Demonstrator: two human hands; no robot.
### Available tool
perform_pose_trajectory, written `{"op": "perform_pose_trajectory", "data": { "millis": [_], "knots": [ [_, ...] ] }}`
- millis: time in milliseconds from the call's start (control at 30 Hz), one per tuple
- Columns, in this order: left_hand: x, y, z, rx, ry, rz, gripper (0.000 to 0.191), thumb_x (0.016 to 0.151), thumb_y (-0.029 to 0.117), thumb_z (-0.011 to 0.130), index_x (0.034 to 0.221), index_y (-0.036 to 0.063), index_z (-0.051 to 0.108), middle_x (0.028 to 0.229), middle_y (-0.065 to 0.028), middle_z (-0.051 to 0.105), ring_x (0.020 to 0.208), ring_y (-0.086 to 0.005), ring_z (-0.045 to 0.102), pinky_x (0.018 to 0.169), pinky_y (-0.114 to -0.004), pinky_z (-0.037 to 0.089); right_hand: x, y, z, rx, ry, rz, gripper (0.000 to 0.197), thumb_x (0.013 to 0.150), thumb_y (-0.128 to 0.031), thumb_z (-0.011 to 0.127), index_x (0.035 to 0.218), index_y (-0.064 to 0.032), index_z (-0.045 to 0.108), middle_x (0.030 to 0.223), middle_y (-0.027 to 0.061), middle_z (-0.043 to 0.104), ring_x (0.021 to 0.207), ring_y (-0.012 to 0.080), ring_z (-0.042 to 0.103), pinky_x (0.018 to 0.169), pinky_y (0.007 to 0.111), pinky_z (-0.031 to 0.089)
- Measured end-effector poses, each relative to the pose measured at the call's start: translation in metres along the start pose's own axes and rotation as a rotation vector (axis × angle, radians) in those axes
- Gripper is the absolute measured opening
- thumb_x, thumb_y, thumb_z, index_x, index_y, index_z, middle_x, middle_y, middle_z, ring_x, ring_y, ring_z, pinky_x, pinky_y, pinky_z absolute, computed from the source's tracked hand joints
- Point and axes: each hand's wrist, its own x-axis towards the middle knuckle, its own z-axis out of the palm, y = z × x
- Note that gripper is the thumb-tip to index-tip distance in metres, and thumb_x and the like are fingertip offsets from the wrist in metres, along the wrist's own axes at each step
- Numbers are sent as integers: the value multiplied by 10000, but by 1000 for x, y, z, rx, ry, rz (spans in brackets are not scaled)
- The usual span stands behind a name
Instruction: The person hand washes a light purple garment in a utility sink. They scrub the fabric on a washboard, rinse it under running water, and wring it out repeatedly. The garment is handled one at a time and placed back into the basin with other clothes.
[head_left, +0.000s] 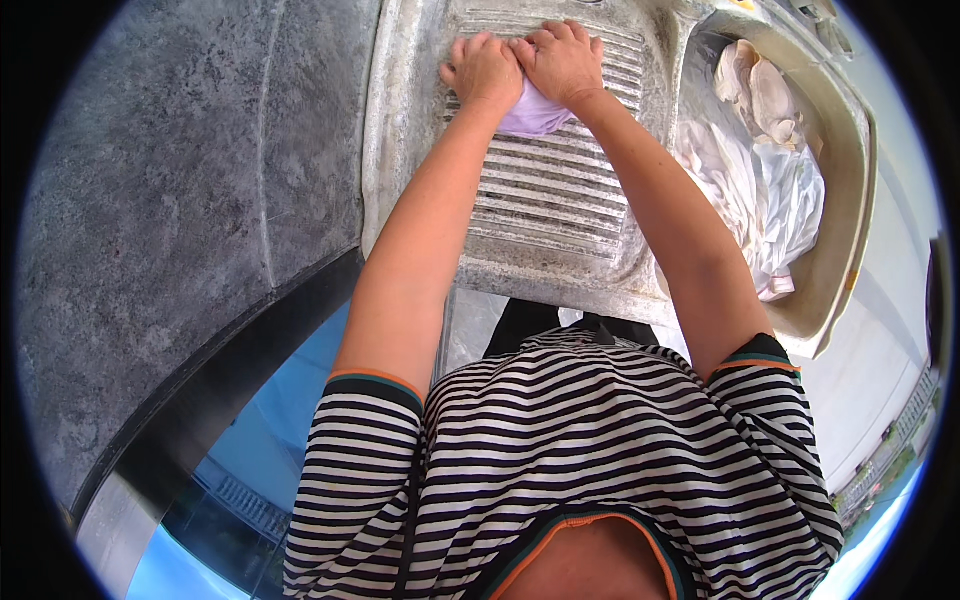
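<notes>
A bunched lilac cloth (534, 114) lies on the ridged washboard (546, 202) of a worn stone-like laundry sink. My left hand (486, 73) bears down on the cloth's left side, its fingers curled over it and towards the ridges. On the other side my right hand (564, 61) grips the same cloth, its fingers bent over the far edge. The two hands touch where the right thumb meets the left fingers. Both palms and most of the cloth beneath them are hidden from above.
To the right is the sink's deep basin (840, 225), where white garments (784, 187) and a beige cloth item (757, 94) lie in a heap. A dark grey mottled counter (165, 150) adjoins the sink on the left. The sink's front rim (540, 289) runs close to my body.
</notes>
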Motion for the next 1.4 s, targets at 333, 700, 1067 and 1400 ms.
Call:
{"op": "perform_pose_trajectory", "data": {
  "millis": [333, 700, 1067, 1400],
  "knots": [
    [-76, 45, -50, -340, -1, 144, 118, 884, 100, 531, 943, -2, 542, 907, -184, 559, 946, -380, 542, 920, -486, 413, -79, 9, -31, 322, 6, -169, 185, 841, -247, 597, 810, -68, 565, 871, 101, 568, 855, 300, 525, 804, 434, 381],
    [-70, 55, -68, -346, -161, -31, 183, 945, 180, 511, 974, 38, 624, 979, -117, 650, 1019, -337, 572, 927, -456, 395, -73, 2, -61, 405, -157, 89, 303, 897, -359, 576, 793, -76, 609, 788, 102, 567, 841, 318, 554, 787, 439, 402],
    [31, 45, -7, -46, -81, -76, 237, 947, 227, 501, 955, 61, 671, 1139, -139, 607, 1164, -340, 481, 1049, -440, 327, 23, 12, -3, -43, 78, -25, 294, 873, -303, 527, 777, -62, 666, 795, 143, 630, 899, 304, 573, 772, 410, 439],
    [-91, 55, -58, -472, -97, 20, 178, 924, 120, 478, 841, 11, 591, 880, -133, 602, 879, -322, 557, 839, -440, 408, -100, 8, -47, 442, 57, -84, 223, 865, -248, 566, 732, -71, 581, 739, 105, 541, 697, 298, 518, 678, 429, 412]
  ]
}}
